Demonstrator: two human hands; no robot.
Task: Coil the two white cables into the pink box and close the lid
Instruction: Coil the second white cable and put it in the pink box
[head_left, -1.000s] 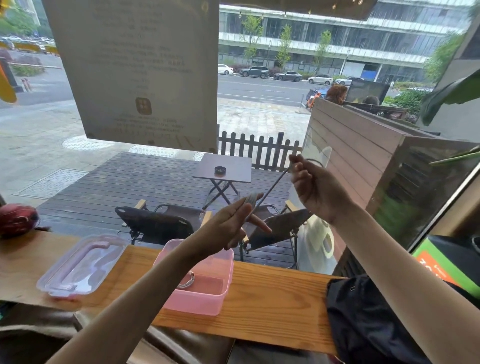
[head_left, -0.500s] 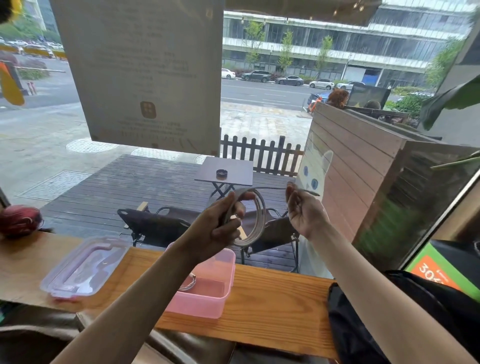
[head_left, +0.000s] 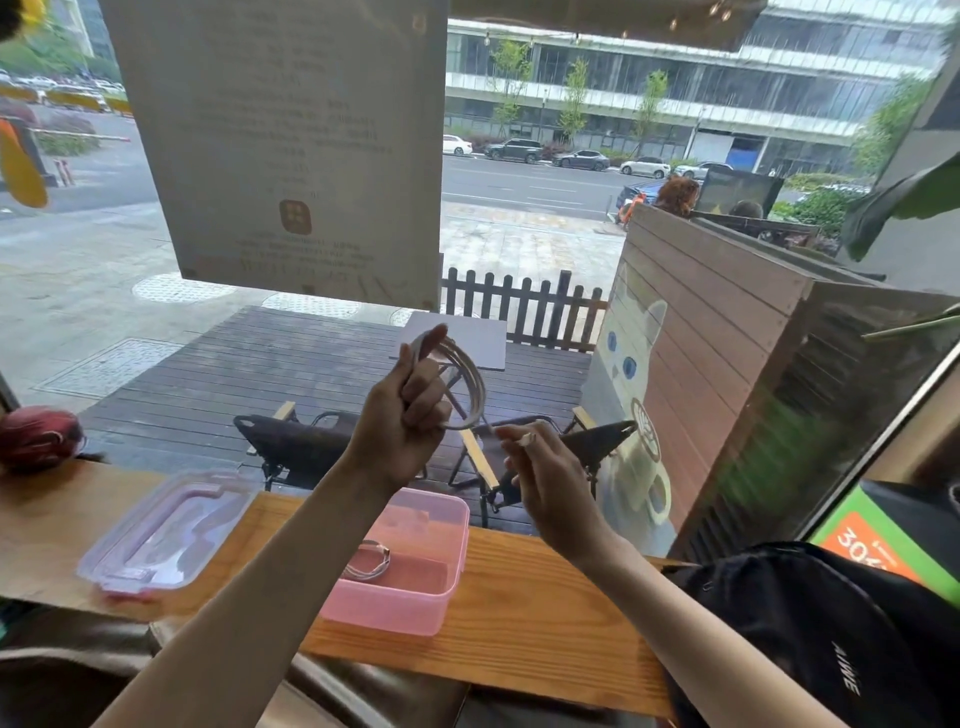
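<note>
My left hand (head_left: 408, 415) is raised above the counter, closed around several loops of a white cable (head_left: 470, 384). Just below and to the right, my right hand (head_left: 540, 478) pinches the free end of that cable, with its plug at the fingertips. The pink box (head_left: 415, 603) stands open on the wooden counter under my left forearm. A second white cable (head_left: 369, 561) lies coiled inside it. The clear lid (head_left: 161, 535) lies flat on the counter left of the box.
The wooden counter (head_left: 524, 623) runs along a window. A black backpack (head_left: 810, 639) lies at the right end, a dark red object (head_left: 36, 436) at the far left. A green and orange box (head_left: 872, 540) sits behind the backpack.
My right hand has dropped from high on the right toward the left hand, laying more cable into loops. My left hand closed around the growing coil and turned it upright.
</note>
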